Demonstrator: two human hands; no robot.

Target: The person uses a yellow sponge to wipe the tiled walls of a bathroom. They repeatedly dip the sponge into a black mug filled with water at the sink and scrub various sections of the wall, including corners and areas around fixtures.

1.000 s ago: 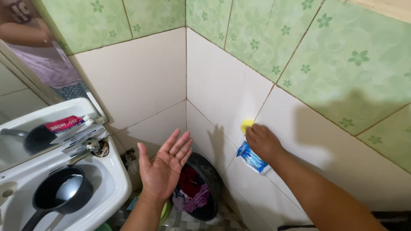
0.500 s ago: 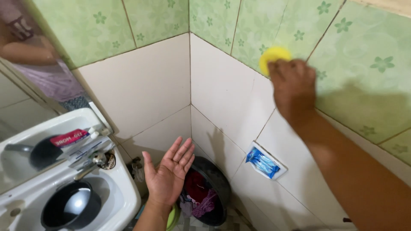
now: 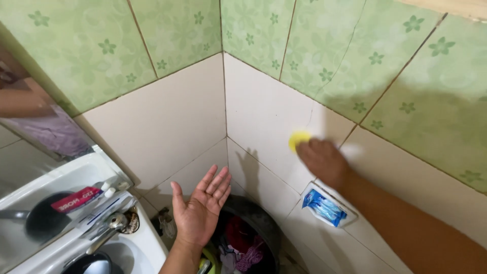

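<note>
Yellow scrub pad (image 3: pixel 298 139) sits right of frame centre, pressed flat against the cream wall tile (image 3: pixel 264 116) just under the band of green flowered tiles (image 3: pixel 324 45). My right hand (image 3: pixel 322 161) covers most of it, fingers curled over the pad and pushing it into the wall; only its upper left edge shows, so the grip reads as closed on the pad, palm facing the tile. That posture suits rubbing a vertical surface, as I judge it. The forearm runs off toward the lower right corner. My left hand (image 3: pixel 201 207) hangs at lower centre, holding nothing, palm up and fingers spread wide, well apart from the wall and from the pad. Just below the right wrist, a recessed white soap niche (image 3: pixel 350 219) is set into the wall and holds a blue plastic sachet (image 3: pixel 323 207) lying tilted inside it. Beneath the left hand a dark round basin (image 3: pixel 264 223) stands in the corner of the floor, with red and purple cloth (image 3: pixel 242 243) bundled in it. At lower left, a white sink (image 3: pixel 137 248) carries a chrome tap (image 3: pixel 109 228) and a dark dipper (image 3: pixel 86 264) in its bowl; a mirror (image 3: pixel 30 167) leans above it.
</note>
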